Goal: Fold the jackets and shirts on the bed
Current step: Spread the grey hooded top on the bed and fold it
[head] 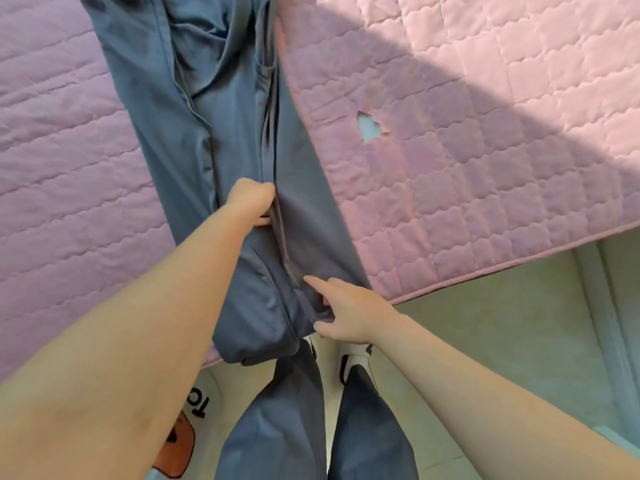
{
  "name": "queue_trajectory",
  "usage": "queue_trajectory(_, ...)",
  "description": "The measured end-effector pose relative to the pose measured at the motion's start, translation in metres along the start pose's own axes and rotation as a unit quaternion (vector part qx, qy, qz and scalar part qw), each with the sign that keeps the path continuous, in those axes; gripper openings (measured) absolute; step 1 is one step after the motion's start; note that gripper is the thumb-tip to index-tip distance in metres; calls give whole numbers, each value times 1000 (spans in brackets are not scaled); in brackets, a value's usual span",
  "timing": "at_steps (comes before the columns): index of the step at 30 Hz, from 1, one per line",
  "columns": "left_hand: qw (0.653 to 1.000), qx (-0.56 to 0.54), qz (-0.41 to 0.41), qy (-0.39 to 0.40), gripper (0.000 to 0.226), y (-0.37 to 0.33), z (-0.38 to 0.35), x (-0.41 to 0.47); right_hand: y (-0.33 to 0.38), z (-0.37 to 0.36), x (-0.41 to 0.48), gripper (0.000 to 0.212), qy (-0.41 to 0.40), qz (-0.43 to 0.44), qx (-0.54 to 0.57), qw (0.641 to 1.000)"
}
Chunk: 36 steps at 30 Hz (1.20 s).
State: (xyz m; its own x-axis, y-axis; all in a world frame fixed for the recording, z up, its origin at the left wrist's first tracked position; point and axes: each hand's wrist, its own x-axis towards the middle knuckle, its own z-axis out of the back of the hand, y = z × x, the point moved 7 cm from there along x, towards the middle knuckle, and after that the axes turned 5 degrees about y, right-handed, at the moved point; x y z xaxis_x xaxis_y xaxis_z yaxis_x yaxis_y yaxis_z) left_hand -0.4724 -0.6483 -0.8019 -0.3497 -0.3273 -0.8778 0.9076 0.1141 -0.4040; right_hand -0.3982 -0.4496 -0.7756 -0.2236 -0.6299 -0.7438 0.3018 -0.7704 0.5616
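Observation:
A grey-blue garment (207, 116) lies lengthwise on the pink quilted bed cover (467, 168), folded into a long narrow strip, and its near end hangs over the bed's edge. My left hand (251, 199) grips a lengthwise fold near the middle of the strip, fingers curled into the cloth. At the near end my right hand (343, 313) pinches the cloth's lower edge between thumb and curled fingers, with the index finger stretched out flat on the fabric.
The bed's edge (485, 275) runs diagonally on the right, with pale green floor (502, 341) beyond it. A small tear (370, 128) shows in the cover right of the garment. My legs in blue trousers (277, 427) stand below, above a printed mat (194, 410).

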Motion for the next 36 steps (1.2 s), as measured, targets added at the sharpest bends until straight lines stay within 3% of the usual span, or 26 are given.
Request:
queue_trajectory(2,1000,-7,-20,12,11,9,1,3,-2,0,6,64,-6,-17,24,1000)
queue_trajectory(5,996,75,-53,5,30,24,2,5,-5,16,17,32,-50,-48,74,995)
queue_trajectory(8,993,104,-59,17,28,35,-2,0,-14,46,33,23,-100,-91,90,987)
queue_trajectory(15,993,80,-82,8,20,6,14,6,8,167,105,23,-178,-107,124,970)
queue_trajectory(24,984,25,-174,-3,37,-68,30,45,49,297,191,27,-297,-83,118,944)
queue_trajectory(30,949,-10,-300,-94,78,-132,32,60,38,359,232,64,-347,-130,247,895)
queue_trajectory(36,923,21,-371,-101,78,-161,28,71,37,405,256,58,-382,-90,353,850)
